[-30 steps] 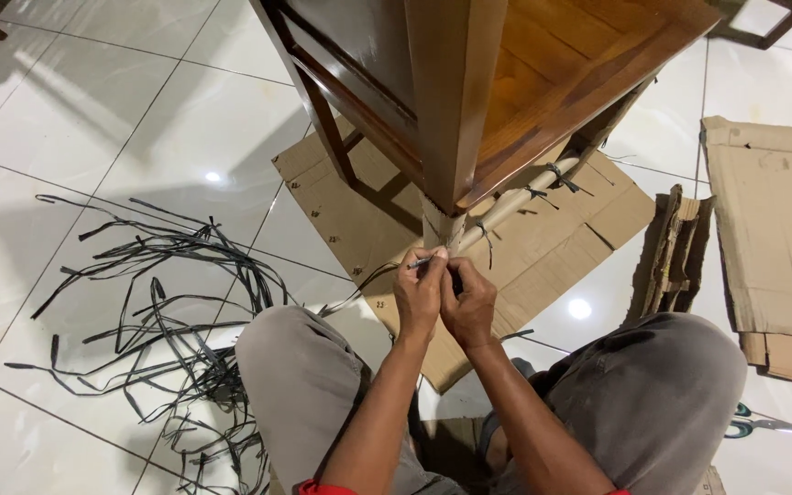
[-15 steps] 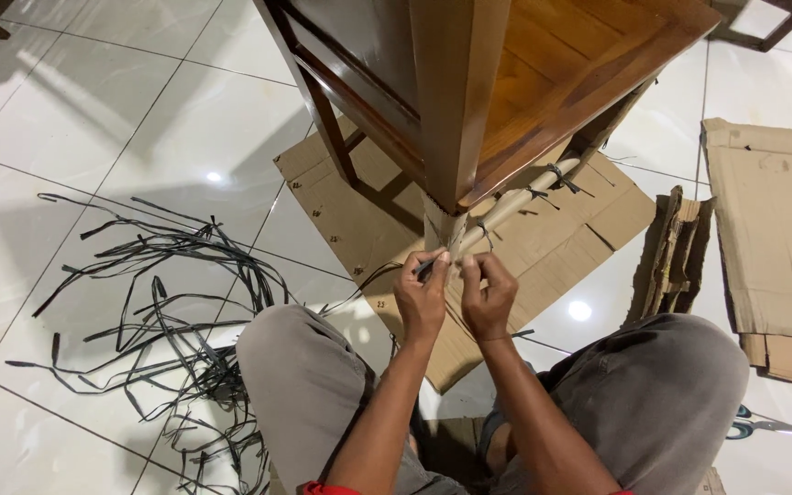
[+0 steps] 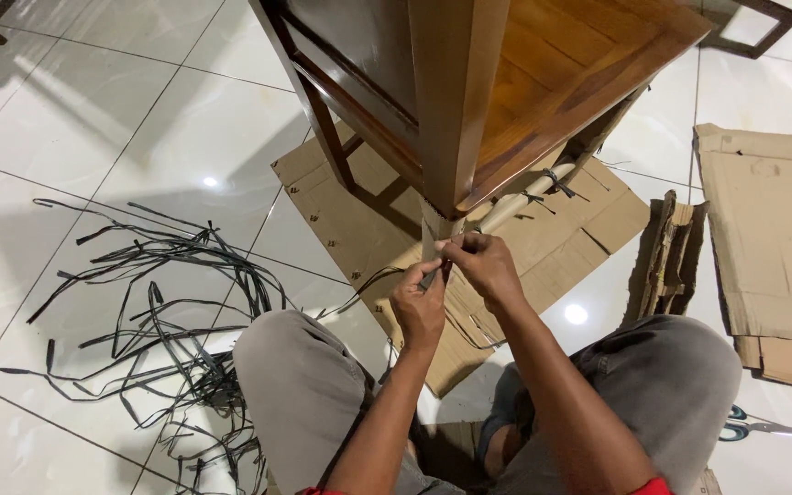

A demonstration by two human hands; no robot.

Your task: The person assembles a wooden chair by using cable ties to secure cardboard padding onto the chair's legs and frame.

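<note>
Head view: looking down at a person seated on a white tiled floor (image 3: 93, 119), knees apart, both hands raised to a wooden furniture leg.
Left hand (image 3: 419, 307): closed, fingers pinched on something small and dark at the wrapped foot of the leg; what exactly it grips is too small to tell.
Right hand (image 3: 486, 266): fingers curled against the same spot, fingertips touching the wrapping just beside the left hand; whether it pinches anything cannot be told.
Wooden leg (image 3: 456, 101): upright, square, brown, running up out of the top edge; its lower end is covered by pale cardboard wrapping (image 3: 437, 229).
Furniture frame (image 3: 561, 73): brown panel and rails spreading from the leg toward the upper right and upper left.
Flat cardboard sheet (image 3: 341, 211): lies under the furniture, its near corner reaching between the knees.
Black straps (image 3: 158, 293): a loose tangle of cut strips on the tiles to the left, touching the left knee's side.
Cardboard pieces (image 3: 772, 238): at the right edge, a folded stack just beside a large flat piece.
Scissors (image 3: 749, 428): green-handled, on the floor by the right knee, near the right edge.
Open room: bare tile at upper left and between the straps and the cardboard sheet.
</note>
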